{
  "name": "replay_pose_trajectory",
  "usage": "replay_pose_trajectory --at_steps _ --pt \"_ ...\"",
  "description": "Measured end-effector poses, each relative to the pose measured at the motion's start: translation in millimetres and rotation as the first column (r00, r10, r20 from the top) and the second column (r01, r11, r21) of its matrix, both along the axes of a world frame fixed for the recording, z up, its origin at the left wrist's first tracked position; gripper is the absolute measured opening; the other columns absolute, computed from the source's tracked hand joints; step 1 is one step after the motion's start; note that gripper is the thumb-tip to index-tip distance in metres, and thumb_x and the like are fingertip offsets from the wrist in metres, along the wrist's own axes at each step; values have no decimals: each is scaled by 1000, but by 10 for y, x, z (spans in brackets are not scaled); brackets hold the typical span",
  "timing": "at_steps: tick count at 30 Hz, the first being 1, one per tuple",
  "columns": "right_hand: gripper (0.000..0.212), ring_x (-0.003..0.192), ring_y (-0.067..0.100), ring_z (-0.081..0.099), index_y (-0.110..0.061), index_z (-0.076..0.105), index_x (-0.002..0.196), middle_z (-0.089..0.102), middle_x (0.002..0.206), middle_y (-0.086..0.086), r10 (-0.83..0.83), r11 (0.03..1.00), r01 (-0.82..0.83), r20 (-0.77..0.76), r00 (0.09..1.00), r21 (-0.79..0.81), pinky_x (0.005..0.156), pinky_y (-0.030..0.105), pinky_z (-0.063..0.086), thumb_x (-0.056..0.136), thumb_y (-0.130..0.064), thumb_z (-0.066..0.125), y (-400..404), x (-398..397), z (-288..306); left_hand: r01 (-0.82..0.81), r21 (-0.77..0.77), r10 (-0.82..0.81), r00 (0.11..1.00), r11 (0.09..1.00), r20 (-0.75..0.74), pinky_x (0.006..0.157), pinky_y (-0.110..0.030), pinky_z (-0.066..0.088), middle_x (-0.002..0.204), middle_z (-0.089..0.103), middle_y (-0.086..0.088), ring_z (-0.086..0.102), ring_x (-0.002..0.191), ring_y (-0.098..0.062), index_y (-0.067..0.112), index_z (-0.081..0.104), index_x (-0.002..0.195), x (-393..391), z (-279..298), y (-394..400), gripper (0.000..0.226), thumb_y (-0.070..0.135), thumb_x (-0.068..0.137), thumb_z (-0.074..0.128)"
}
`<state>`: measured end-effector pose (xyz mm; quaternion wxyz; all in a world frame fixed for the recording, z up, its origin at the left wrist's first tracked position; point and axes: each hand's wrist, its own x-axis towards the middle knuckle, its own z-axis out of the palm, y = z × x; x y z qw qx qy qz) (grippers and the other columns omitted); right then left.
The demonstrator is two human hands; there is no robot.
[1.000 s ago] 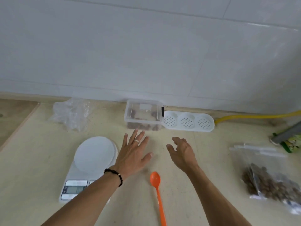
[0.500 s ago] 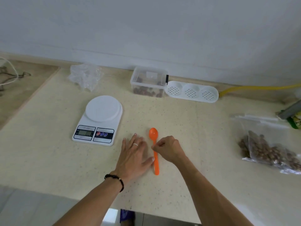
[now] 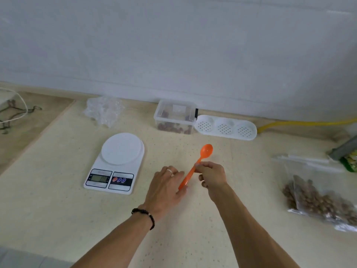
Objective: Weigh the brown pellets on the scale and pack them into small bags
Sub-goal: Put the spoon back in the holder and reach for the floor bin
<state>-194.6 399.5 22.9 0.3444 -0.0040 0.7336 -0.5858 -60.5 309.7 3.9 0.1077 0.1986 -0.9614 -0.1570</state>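
The right hand (image 3: 211, 176) pinches the long orange plastic spoon (image 3: 197, 165) with curled fingers; the left hand (image 3: 166, 188) lies flat and open beside it on the beige desk (image 3: 58, 190).

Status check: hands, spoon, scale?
Right hand pinching orange spoon, bowl raised. Left hand open beside handle. Scale platter bare. Path to pellet tub unobstructed.

Pale speckled countertop (image 3: 58, 190) against a white tiled wall (image 3: 173, 45), wooden surface (image 3: 29, 128) at left.
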Motion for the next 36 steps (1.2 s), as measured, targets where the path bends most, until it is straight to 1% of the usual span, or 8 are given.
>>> replay_pose_trajectory --at_steps 2,5,10,13,17,20,27,36 --pt "8 49 14 46 -6 67 79 71 79 12 -78 996 79 29 997 -48 42 23 32 87 -9 67 -14 -159 104 21 17 -21 1000 1000 -18 76 -27 48 97 59 1 55 92 -16 19 66 104 -214 109 -61 22 35 92 58" --pt "8 51 14 48 -3 68 84 72 80 12 -167 982 170 47 985 -83 44 24 33 87 -10 67 -36 -464 217 60 33 -57 996 998 -75 69 -23 50 93 60 4 55 88 -13 20 69 107 -624 217 -197 20 30 91 61" --pt "10 51 14 47 -6 69 85 69 77 8 -329 943 331 42 943 -35 45 24 35 89 -15 66 -96 -1065 247 183 70 -174 978 981 -113 66 -20 43 96 58 7 54 92 -10 21 69 106 -1415 313 -477 18 27 91 61" --pt "12 48 13 39 -9 65 78 57 70 5 -419 908 420 53 907 -12 43 23 30 88 -14 66 -141 -1419 217 277 40 -271 957 960 -106 65 -21 40 96 60 4 53 94 -13 20 69 105 -1903 329 -639 18 24 92 59" --pt "12 47 12 34 -10 62 77 49 64 3 -492 870 493 96 865 15 42 22 26 88 -12 66 -220 -1807 162 360 9 -359 931 933 -63 67 -30 46 89 60 0 55 91 -18 17 71 97 -2445 340 -804 15 20 91 56" --pt "12 46 12 35 -9 62 77 49 64 4 -524 851 523 127 842 49 41 22 27 88 -11 65 -304 -2027 91 402 1 -402 916 916 -9 73 -35 47 85 60 0 55 88 -19 18 71 94 -2722 298 -901 17 20 92 55" --pt "15 46 12 35 -8 60 74 50 62 5 -561 827 537 195 804 167 43 24 29 88 -9 64 -491 -2320 -10 399 -35 -392 913 916 115 76 -32 45 92 61 1 56 89 -18 22 70 103 -3061 190 -1011 19 24 96 52" --pt "7 49 11 45 -2 64 91 60 68 7 -582 808 516 245 776 285 43 21 41 89 -9 63 -576 -2489 -152 391 -107 -352 897 914 266 80 -34 46 97 62 -3 56 94 -22 19 67 106 -3255 34 -1013 18 16 94 54"
